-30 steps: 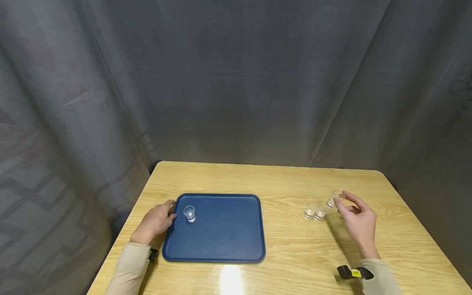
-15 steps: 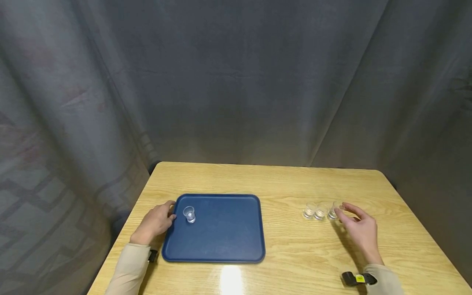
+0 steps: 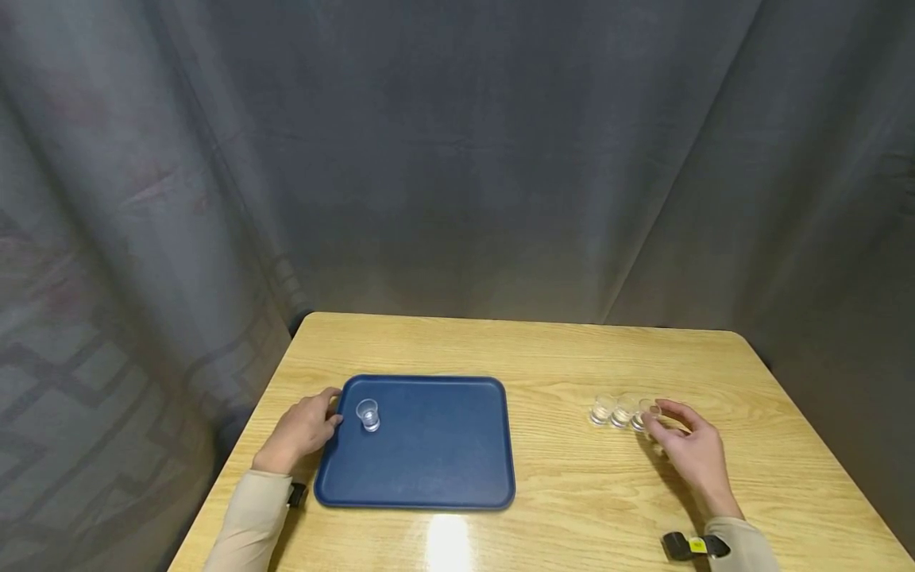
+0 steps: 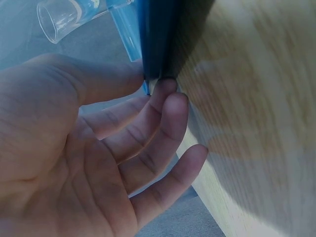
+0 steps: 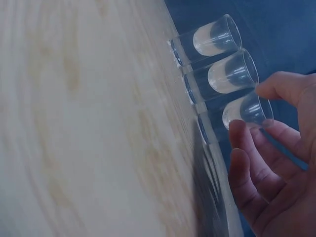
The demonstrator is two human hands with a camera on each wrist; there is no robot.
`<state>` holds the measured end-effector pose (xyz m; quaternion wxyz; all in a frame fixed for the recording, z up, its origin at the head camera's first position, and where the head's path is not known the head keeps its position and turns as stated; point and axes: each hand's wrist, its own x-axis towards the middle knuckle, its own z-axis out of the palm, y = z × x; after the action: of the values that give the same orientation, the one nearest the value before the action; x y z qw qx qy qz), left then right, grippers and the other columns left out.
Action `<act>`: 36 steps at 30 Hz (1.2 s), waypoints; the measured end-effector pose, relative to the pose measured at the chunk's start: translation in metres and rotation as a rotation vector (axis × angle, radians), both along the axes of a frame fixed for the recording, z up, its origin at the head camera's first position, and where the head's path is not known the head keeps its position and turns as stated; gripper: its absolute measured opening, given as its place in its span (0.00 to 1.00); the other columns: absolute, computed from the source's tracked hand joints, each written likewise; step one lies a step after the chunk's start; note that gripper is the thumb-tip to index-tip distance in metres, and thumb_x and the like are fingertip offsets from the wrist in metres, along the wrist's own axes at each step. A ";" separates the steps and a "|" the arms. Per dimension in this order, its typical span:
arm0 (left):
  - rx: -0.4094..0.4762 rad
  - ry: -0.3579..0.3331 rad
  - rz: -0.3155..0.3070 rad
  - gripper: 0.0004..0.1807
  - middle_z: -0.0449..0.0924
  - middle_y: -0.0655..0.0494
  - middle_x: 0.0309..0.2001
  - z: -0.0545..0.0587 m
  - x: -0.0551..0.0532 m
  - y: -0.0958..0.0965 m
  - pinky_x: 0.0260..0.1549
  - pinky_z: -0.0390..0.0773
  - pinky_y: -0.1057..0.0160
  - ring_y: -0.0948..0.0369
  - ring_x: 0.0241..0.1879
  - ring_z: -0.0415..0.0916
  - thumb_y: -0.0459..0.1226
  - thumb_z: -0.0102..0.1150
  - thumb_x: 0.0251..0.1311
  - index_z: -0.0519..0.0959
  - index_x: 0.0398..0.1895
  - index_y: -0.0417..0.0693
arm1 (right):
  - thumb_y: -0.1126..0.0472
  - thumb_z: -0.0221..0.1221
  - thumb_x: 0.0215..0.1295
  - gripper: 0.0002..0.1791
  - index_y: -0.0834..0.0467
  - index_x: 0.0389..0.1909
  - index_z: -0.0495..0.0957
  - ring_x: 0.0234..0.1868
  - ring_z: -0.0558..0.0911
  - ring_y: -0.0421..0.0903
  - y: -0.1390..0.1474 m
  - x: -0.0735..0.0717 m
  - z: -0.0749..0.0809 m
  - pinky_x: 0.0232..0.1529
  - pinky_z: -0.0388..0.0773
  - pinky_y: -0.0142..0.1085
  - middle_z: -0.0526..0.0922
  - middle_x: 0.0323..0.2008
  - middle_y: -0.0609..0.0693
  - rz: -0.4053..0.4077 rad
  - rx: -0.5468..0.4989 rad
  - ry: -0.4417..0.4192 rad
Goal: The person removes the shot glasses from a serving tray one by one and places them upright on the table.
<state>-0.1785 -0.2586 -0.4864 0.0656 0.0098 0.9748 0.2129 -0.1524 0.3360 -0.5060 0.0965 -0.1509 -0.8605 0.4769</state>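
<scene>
At the right of the table three clear shot glasses stand upright in a close row. My right hand (image 3: 693,449) pinches the row's right-hand shot glass (image 5: 245,112) near its rim, between thumb and fingers. Beside it stand the middle shot glass (image 5: 232,74) and the left-hand shot glass (image 5: 216,38). A blue tray (image 3: 436,453) lies flat to the left. My left hand (image 3: 302,429) grips its left edge, the thumb over the rim and the fingertips at its outer side in the left wrist view. Another shot glass (image 3: 368,415) stands on the tray near that edge.
The light wooden table (image 3: 565,508) reaches past the tray and the glasses on all sides. A grey curtain (image 3: 457,175) hangs behind it and along both sides.
My right hand has brought its shot glass down onto the table, then left against the other two, closing the gap. The left hand and tray stay where they were.
</scene>
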 end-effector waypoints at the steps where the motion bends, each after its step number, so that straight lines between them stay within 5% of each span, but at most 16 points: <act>1: 0.000 0.001 0.000 0.26 0.88 0.37 0.49 0.000 0.000 0.000 0.48 0.84 0.42 0.49 0.43 0.86 0.32 0.62 0.71 0.74 0.69 0.31 | 0.45 0.70 0.70 0.32 0.60 0.67 0.78 0.33 0.84 0.25 0.000 0.001 0.000 0.30 0.79 0.29 0.75 0.42 0.20 0.009 -0.001 0.000; 7: -0.003 0.012 -0.003 0.26 0.88 0.38 0.48 -0.001 0.000 0.000 0.47 0.84 0.42 0.50 0.42 0.86 0.32 0.63 0.71 0.74 0.69 0.32 | 0.45 0.69 0.71 0.32 0.60 0.67 0.78 0.32 0.83 0.27 0.003 0.001 0.002 0.27 0.78 0.30 0.75 0.42 0.16 0.013 -0.001 0.035; 14: -0.003 0.006 0.004 0.25 0.88 0.38 0.49 0.000 0.000 -0.001 0.48 0.84 0.42 0.49 0.43 0.86 0.32 0.62 0.71 0.74 0.69 0.32 | 0.52 0.71 0.70 0.24 0.60 0.60 0.82 0.26 0.84 0.33 -0.007 -0.002 0.021 0.21 0.72 0.30 0.82 0.40 0.19 -0.022 -0.008 0.174; 20: -0.009 0.004 0.000 0.25 0.88 0.40 0.47 -0.001 0.000 0.000 0.47 0.84 0.42 0.50 0.42 0.85 0.32 0.62 0.71 0.74 0.69 0.32 | 0.62 0.69 0.70 0.20 0.65 0.59 0.83 0.26 0.87 0.32 -0.035 -0.007 0.038 0.21 0.74 0.26 0.86 0.39 0.22 0.054 -0.091 0.276; 29: -0.013 0.003 0.003 0.25 0.88 0.39 0.48 -0.002 -0.001 0.000 0.47 0.84 0.42 0.49 0.43 0.86 0.32 0.62 0.71 0.74 0.69 0.32 | 0.58 0.68 0.73 0.21 0.63 0.61 0.82 0.30 0.89 0.36 -0.088 -0.014 0.049 0.27 0.80 0.31 0.86 0.45 0.26 0.270 -0.125 0.217; 36: -0.002 0.006 0.004 0.25 0.88 0.39 0.48 -0.002 0.000 0.000 0.47 0.84 0.43 0.50 0.42 0.85 0.32 0.62 0.71 0.74 0.69 0.32 | 0.57 0.70 0.71 0.19 0.60 0.59 0.84 0.31 0.89 0.45 -0.126 -0.021 0.046 0.27 0.76 0.31 0.90 0.49 0.52 0.331 -0.121 0.160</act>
<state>-0.1789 -0.2588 -0.4884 0.0621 0.0083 0.9752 0.2122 -0.1733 0.2102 -0.4602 0.0755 0.0255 -0.8329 0.5477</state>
